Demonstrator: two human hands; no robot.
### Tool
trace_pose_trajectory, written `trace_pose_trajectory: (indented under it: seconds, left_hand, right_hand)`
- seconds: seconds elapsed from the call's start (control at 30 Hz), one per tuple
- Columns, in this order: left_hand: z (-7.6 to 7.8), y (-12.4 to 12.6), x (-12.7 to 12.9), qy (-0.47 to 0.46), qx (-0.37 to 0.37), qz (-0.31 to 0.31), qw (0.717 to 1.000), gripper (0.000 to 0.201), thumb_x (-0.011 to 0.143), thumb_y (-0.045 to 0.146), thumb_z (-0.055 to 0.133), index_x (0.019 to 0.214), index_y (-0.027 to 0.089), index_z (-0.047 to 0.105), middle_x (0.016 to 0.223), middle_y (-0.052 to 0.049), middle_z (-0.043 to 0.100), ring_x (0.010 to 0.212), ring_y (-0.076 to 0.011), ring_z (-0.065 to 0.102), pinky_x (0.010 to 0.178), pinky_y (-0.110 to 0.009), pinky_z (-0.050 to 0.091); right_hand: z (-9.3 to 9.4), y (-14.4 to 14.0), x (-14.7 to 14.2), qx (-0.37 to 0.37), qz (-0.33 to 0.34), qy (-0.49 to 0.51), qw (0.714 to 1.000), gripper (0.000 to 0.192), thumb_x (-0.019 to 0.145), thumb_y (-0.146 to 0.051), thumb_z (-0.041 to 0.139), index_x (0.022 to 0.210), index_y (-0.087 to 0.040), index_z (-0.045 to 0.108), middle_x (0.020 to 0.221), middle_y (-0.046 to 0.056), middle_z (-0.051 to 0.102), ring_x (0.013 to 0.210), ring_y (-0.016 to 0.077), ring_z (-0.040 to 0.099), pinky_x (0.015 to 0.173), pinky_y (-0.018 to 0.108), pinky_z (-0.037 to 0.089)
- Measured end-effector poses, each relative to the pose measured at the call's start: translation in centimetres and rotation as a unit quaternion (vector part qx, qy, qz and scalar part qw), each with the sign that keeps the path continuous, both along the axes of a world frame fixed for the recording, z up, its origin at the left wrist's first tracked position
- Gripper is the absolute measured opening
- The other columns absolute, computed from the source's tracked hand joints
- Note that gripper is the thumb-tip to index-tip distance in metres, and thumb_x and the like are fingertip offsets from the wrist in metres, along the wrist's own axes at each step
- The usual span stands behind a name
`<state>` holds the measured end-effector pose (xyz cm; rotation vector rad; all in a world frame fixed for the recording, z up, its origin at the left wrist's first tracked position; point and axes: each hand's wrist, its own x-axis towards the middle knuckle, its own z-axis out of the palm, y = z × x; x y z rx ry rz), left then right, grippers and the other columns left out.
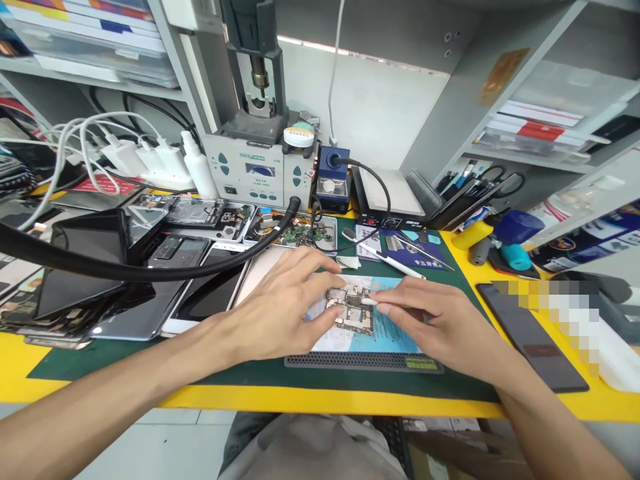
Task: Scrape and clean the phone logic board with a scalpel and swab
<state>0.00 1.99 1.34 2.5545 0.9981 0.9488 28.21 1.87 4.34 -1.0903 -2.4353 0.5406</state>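
Note:
A bare phone circuit board (356, 319) with cut-outs lies on a blue and white printed pad (390, 337) in front of me. My left hand (293, 303) curls over the board's left side. Its thumb presses at the edge and its fingers bend around the far corner, with some fingertips hidden. In my right hand (430, 313), thumb and fingers pinch a slim tool with a white tip (369, 301). That tip meets the board's upper right part; the rest of the tool is mostly hidden by my fingers.
A thick black hose (200, 272) arcs across the left, above stacked phones (150, 287). Behind stand a hot-air station (260, 173) and a soldering station (333, 180). Tweezers (425, 250) and a white pen-like tool (395, 263) lie beyond my right hand; a dark phone (533, 340) lies right.

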Motion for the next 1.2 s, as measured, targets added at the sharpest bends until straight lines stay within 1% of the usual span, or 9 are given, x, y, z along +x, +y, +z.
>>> trace_pose_trajectory:
  seconds: [0.1,0.23,0.4,0.63,0.8,0.93,1.0,1.07,1.2]
  left_hand:
    - [0.0,0.0,0.3,-0.011,0.029,-0.007,0.999,0.014,0.102,0.024,0.063,0.113,0.017,0.070,0.114,-0.009,0.071,0.113,-0.0270,0.060,0.104,-0.048,0.049]
    - [0.4,-0.1,0.5,-0.015,0.050,-0.022,0.998,0.011,0.101,0.023,0.065,0.109,0.016,0.070,0.107,-0.009,0.071,0.107,-0.0261,0.060,0.098,-0.046,0.051]
    - [0.4,-0.1,0.6,-0.017,0.067,-0.032,0.997,0.007,0.102,0.021,0.064,0.104,0.018,0.070,0.104,-0.008,0.072,0.107,-0.0255,0.060,0.101,-0.047,0.051]
    - [0.5,-0.1,0.6,-0.025,0.070,-0.036,0.997,0.006,0.101,0.019,0.066,0.098,0.020,0.070,0.100,-0.006,0.072,0.105,-0.0242,0.061,0.100,-0.046,0.051]
    - [0.6,-0.1,0.5,-0.034,0.063,-0.025,0.997,0.008,0.101,0.020,0.066,0.096,0.022,0.072,0.097,-0.005,0.072,0.104,-0.0236,0.062,0.097,-0.045,0.050]
    - [0.8,0.3,0.2,-0.048,0.069,-0.008,0.996,0.008,0.099,0.019,0.069,0.095,0.022,0.075,0.093,-0.004,0.073,0.101,-0.0232,0.063,0.095,-0.045,0.050]
    - [0.8,0.6,0.0,-0.057,0.074,0.002,0.996,0.008,0.099,0.021,0.069,0.094,0.021,0.076,0.091,-0.004,0.074,0.097,-0.0226,0.065,0.092,-0.044,0.051]
    - [0.8,1.0,-0.1,-0.066,0.080,0.015,0.994,0.010,0.100,0.023,0.069,0.093,0.021,0.076,0.090,-0.004,0.075,0.094,-0.0221,0.066,0.090,-0.043,0.051]
    - [0.7,1.5,-0.5,-0.081,0.091,0.040,0.992,0.010,0.100,0.026,0.068,0.095,0.021,0.076,0.091,-0.005,0.077,0.092,-0.0219,0.067,0.088,-0.043,0.052]
  right_hand:
    - [0.2,-0.1,-0.1,-0.020,0.004,0.009,1.000,0.023,0.106,-0.025,0.062,0.121,-0.025,0.080,0.092,0.002,0.075,0.076,0.0154,0.065,0.068,0.028,0.048]
    - [0.5,-0.3,-0.2,-0.037,0.003,0.011,0.999,0.023,0.106,-0.025,0.062,0.120,-0.025,0.080,0.090,0.001,0.076,0.076,0.0147,0.065,0.068,0.027,0.048]
    - [0.6,-0.3,-0.2,-0.069,0.000,0.020,0.997,0.023,0.107,-0.030,0.061,0.119,-0.027,0.081,0.091,0.001,0.078,0.074,0.0153,0.066,0.067,0.028,0.048]
    - [0.9,-0.2,-0.3,-0.082,-0.005,0.030,0.996,0.025,0.106,-0.030,0.060,0.114,-0.026,0.083,0.099,0.003,0.083,0.075,0.0164,0.070,0.064,0.026,0.051]
    - [0.9,0.0,-0.4,-0.090,-0.020,0.043,0.995,0.024,0.104,-0.032,0.062,0.111,-0.027,0.085,0.093,0.003,0.082,0.067,0.0149,0.067,0.057,0.025,0.048]
    - [0.9,0.2,-0.4,-0.094,-0.048,0.052,0.993,0.023,0.103,-0.035,0.064,0.110,-0.028,0.085,0.090,0.002,0.082,0.065,0.0149,0.066,0.053,0.025,0.047]
    - [1.0,0.3,-0.3,-0.096,-0.067,0.058,0.991,0.024,0.102,-0.038,0.065,0.109,-0.028,0.086,0.093,0.003,0.083,0.069,0.0166,0.068,0.055,0.026,0.049]
    - [1.0,0.5,-0.1,-0.098,-0.082,0.068,0.990,0.026,0.102,-0.041,0.065,0.109,-0.027,0.085,0.099,0.004,0.084,0.076,0.0201,0.073,0.058,0.027,0.054]
    - [1.0,0.7,0.2,-0.087,-0.093,0.070,0.989,0.028,0.103,-0.042,0.063,0.109,-0.026,0.085,0.106,0.004,0.084,0.089,0.0250,0.077,0.068,0.031,0.061]
